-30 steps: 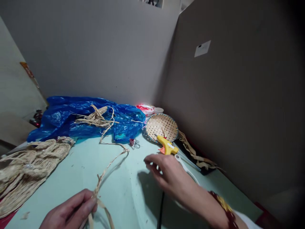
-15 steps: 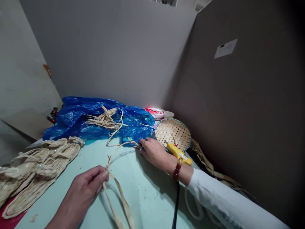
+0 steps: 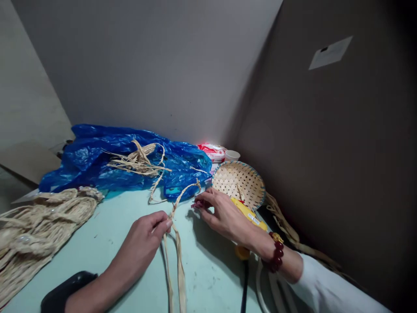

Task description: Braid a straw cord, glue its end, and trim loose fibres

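My left hand [image 3: 146, 237] pinches a braided straw cord [image 3: 177, 202] where the braid ends, and loose straw strips [image 3: 177, 278] trail from it toward me over the pale green table [image 3: 104, 230]. My right hand [image 3: 224, 215] pinches a small dark red binder clip [image 3: 197, 203] by the cord's far end, near the blue plastic bag [image 3: 107, 163]. A yellow glue gun [image 3: 250, 219] lies just behind my right wrist, partly hidden by it.
A round woven basket tray [image 3: 243, 182] leans by the brown partition on the right. A heap of woven straw [image 3: 35, 226] lies at the left, loose straw [image 3: 138, 161] on the bag. A red-white packet [image 3: 213, 151] and small cup [image 3: 232, 154] stand behind. A black cable [image 3: 244, 282] runs toward me.
My right hand went from near the glue gun out to the clip by the blue bag and now has it pinched. My left hand moved up the table with the cord.
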Demonstrator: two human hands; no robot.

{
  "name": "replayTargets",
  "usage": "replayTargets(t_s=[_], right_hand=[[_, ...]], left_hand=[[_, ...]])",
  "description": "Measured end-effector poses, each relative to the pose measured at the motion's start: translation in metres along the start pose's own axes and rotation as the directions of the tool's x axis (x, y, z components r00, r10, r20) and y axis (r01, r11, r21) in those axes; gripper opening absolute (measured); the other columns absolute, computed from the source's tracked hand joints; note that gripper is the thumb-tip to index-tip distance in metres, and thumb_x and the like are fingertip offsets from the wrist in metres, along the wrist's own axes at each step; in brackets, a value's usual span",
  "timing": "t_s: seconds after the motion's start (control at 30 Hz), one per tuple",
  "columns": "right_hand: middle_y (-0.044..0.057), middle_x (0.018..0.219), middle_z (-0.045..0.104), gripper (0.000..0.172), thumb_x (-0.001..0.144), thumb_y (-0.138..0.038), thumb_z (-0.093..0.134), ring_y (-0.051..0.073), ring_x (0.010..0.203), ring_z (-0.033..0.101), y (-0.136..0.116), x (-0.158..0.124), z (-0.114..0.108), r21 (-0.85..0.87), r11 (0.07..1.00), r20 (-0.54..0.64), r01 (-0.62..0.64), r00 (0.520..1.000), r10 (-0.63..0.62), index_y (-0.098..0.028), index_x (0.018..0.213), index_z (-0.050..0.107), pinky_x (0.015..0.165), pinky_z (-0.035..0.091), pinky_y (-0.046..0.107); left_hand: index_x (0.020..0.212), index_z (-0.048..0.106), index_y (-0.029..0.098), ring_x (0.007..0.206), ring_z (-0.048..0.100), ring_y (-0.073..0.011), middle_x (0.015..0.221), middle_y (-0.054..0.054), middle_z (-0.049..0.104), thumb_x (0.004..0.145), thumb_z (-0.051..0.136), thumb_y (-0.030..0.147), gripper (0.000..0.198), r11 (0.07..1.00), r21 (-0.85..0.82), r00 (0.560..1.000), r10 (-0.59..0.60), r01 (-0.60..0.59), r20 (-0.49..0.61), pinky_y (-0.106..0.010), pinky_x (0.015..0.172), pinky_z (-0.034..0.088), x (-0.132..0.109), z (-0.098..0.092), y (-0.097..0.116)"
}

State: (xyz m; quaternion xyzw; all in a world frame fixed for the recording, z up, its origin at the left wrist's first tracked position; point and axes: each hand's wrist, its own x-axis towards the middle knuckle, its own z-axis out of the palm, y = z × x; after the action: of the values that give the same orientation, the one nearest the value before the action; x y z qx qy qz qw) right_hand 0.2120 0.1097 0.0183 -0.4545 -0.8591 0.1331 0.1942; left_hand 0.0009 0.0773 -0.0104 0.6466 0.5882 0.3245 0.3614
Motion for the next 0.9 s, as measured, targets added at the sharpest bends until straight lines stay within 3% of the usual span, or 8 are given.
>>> replayTargets(t_s=[0.23,0.4,0.5,0.7,0.9], right_hand=[[0.007,0.096,0.056,0.031,0.074,0.000,0.049,0.016,0.084,0.051,0.012,0.013,0.007,0.030,0.992,0.079,0.125,0.989,-0.127,-0.013,0.101,0.056,0.074,0.040,0.027],[0.006,0.090,0.057,0.015,0.090,-0.011,0.044,0.015,0.079,0.051,0.013,0.024,0.007,0.036,0.987,0.127,0.154,0.979,-0.158,-0.014,0.095,0.057,0.075,0.040,0.028],[0.006,0.089,0.057,0.017,0.098,-0.017,0.038,0.015,0.077,0.050,0.011,0.030,0.005,0.028,0.988,0.139,0.151,0.978,-0.154,-0.014,0.095,0.055,0.073,0.040,0.029],[0.002,0.081,0.060,0.011,0.097,-0.022,0.049,0.013,0.068,0.054,0.014,0.038,0.000,0.102,0.992,0.265,0.078,0.959,-0.103,-0.016,0.089,0.053,0.063,0.041,0.026],[0.007,0.093,0.063,0.009,0.094,-0.021,0.055,0.016,0.081,0.058,0.028,0.039,0.001,0.058,0.962,0.282,0.267,0.920,-0.273,-0.014,0.098,0.060,0.073,0.046,0.028]], left_hand=[[0.061,0.042,0.023,0.065,0.045,-0.0195,0.061,0.004,0.044,0.087,0.043,0.038,0.030,0.995,0.088,0.999,0.040,-0.042,0.020,-0.030,0.065,0.031,0.020,0.007,0.003],[0.064,0.043,0.023,0.065,0.046,-0.0189,0.062,0.005,0.043,0.089,0.039,0.040,0.030,0.994,0.105,0.998,-0.001,-0.006,0.068,-0.030,0.065,0.032,0.021,0.008,-0.004],[0.064,0.042,0.023,0.064,0.045,-0.0181,0.062,0.005,0.043,0.089,0.038,0.041,0.031,0.993,0.114,0.996,-0.025,0.015,0.086,-0.029,0.064,0.032,0.021,0.008,-0.006],[0.064,0.039,0.024,0.063,0.045,-0.0178,0.061,0.005,0.043,0.088,0.036,0.040,0.030,0.985,0.166,0.997,-0.048,0.036,0.068,-0.030,0.062,0.031,0.022,0.010,-0.005],[0.064,0.040,0.024,0.063,0.046,-0.0188,0.061,0.003,0.045,0.088,0.034,0.038,0.029,0.972,0.232,0.998,-0.038,0.026,0.049,-0.031,0.062,0.029,0.021,0.012,-0.004]])
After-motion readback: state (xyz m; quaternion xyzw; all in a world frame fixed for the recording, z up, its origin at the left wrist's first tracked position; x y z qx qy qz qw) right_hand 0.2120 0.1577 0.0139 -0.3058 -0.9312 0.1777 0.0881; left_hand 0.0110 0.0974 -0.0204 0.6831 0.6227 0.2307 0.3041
